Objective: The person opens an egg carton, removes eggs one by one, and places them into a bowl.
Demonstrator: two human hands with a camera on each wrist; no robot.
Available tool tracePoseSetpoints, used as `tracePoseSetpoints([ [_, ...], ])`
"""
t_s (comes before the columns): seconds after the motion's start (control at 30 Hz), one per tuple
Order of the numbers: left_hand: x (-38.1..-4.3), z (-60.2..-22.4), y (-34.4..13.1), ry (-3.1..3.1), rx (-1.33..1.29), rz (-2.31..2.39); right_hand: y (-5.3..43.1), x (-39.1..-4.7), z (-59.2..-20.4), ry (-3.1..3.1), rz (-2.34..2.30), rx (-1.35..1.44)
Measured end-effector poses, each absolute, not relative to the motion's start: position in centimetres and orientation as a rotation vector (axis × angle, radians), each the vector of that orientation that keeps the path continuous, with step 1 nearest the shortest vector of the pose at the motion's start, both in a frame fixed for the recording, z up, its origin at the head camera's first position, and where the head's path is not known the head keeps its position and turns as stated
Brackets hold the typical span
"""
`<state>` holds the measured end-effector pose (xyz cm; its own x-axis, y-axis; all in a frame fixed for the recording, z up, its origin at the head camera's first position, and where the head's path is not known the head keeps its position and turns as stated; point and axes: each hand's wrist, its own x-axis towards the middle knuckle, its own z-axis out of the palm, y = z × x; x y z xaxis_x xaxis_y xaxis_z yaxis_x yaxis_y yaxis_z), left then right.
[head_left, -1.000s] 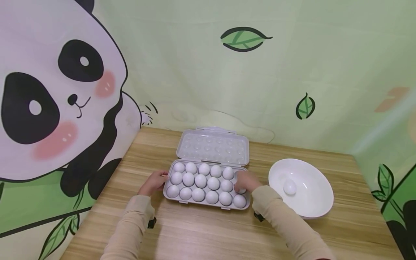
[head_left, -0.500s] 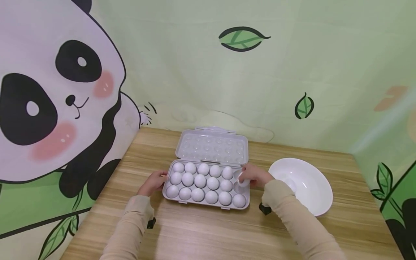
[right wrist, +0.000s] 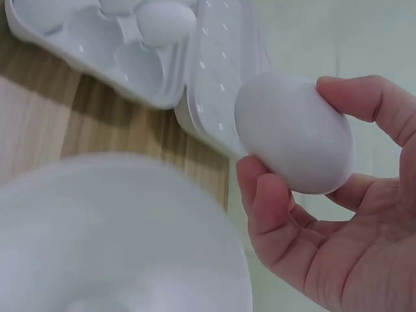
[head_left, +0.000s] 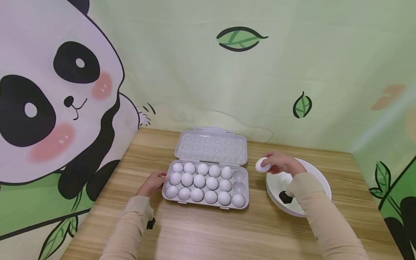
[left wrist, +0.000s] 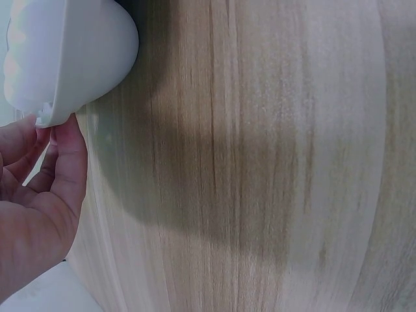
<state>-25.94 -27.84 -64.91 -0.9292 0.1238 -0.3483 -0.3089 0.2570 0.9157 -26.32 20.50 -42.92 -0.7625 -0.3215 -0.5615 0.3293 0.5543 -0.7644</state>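
Observation:
Between the thumb and fingers of my right hand [head_left: 282, 164] is a white egg [head_left: 262, 165], held above the left rim of the white bowl [head_left: 320, 177]. Seen from the right wrist, the fingertips pinch the egg around its sides. My left hand [head_left: 153, 183] grips the left edge of the egg box [head_left: 239, 187], thumb on top of the rim and fingers beneath in the left wrist view. White eggs [head_left: 199, 181] fill most of the box; two wells in its right column, back and middle, are bare. The bowl's inside is partly hidden by my right wrist.
The box's clear lid [head_left: 211, 146] lies folded back toward the wall. A wooden table [head_left: 201, 231] carries the box and bowl, with a strip of bare wood between them. A panda-printed cloth [head_left: 182, 72] hangs behind the table.
My right hand has lifted an egg out of the box's right column and carried it right, to the bowl's rim. My left hand has stayed at the box's left edge.

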Motion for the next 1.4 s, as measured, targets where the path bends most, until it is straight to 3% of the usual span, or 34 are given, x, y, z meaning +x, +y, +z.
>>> tracePoseSetpoints([
  [0.13,-24.4,-61.7,-26.5,2.212,-0.192,1.674,22.7,-25.8,-42.2,2.086,-1.264,0.048],
  [0.37,-27.4,-68.4,-29.4,2.191,-0.087,1.695,26.7,-25.7,-44.1,2.071,-1.33,0.185],
  [0.8,-27.4,-68.1,-29.1,2.187,-0.137,1.704,29.6,-24.8,-46.2,2.101,-1.397,0.55],
  [1.17,-25.9,-65.3,-28.3,2.183,-0.072,1.711,30.1,-23.8,-47.5,2.194,-1.435,0.67],
  [1.4,-21.9,-55.9,-24.3,2.254,-0.234,1.59,30.6,-23.2,-48.3,2.21,-1.459,0.69],
])
